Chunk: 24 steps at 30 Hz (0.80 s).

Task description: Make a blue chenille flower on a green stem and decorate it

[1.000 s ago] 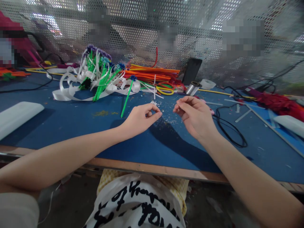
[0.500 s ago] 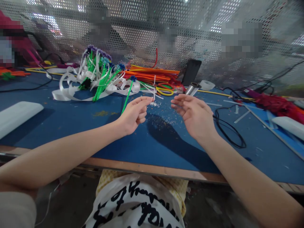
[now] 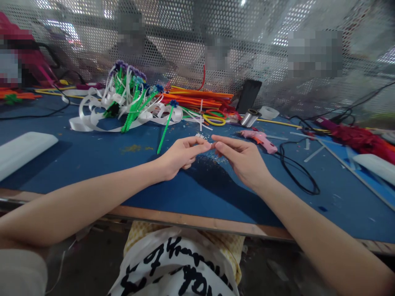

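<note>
My left hand (image 3: 182,154) and my right hand (image 3: 242,160) meet fingertip to fingertip just above the blue table (image 3: 92,164). Each hand's thumb and forefinger are pinched together where they touch; whatever sits between them is too small to make out. Beneath and just beyond the fingertips lies a scatter of tiny white beads (image 3: 202,135). A green stem with a blue tip (image 3: 166,126) lies to the left of my left hand.
A heap of green stems and white ribbon (image 3: 123,102) sits at the back left, orange sticks (image 3: 197,96) and yellow scissors (image 3: 214,119) behind. A pink glue gun (image 3: 259,139) with black cable (image 3: 296,172), a metal roll (image 3: 249,118) and a phone (image 3: 249,95) lie right. White trays (image 3: 24,150) flank both sides.
Both hands were apart a second ago, rose slightly, and have now come down and together until their fingertips touch. The glue gun, hidden behind my right hand before, is now visible.
</note>
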Tool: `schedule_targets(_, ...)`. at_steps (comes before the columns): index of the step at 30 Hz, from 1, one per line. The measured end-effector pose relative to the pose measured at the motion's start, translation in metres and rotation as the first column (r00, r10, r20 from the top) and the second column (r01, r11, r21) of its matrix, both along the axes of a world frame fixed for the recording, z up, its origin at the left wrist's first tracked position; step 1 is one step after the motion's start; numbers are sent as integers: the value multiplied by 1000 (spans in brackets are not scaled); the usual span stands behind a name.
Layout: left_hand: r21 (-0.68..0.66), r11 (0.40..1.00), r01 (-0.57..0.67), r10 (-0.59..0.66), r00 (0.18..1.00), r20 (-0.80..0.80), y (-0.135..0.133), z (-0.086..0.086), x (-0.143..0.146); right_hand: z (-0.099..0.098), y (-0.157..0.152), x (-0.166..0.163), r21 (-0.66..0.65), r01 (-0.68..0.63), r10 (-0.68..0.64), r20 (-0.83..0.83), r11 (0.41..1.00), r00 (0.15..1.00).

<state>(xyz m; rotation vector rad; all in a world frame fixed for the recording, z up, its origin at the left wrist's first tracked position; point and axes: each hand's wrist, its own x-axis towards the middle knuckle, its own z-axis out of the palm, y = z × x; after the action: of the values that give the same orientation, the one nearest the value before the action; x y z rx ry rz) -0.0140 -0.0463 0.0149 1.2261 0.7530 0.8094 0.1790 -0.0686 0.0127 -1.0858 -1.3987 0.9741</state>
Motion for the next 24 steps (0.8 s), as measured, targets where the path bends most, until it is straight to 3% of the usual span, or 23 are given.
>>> schedule_targets(3,5,1000,4,-3,999,-48,0,1,0,0,4,4,-22,-20,19,-54,1000,998)
schedule_targets(9,45,999,6,-2,996,-87,-3,1,2,1,4,5,16,-77,75,102,997,992)
schedule_targets(12,82,997,-11,21,992,-121,-3,2,2,0,6,6,42,-32,26,137,999,990)
schedule_targets(18,87,993,-81,89,991,-97,6,5,-2,4,16,12,134,131,-107,-168,982,980)
schedule_targets(24,48,991,-129,132,989,-71,14,2,-6,8,25,26,97,202,-147,-402,975,904)
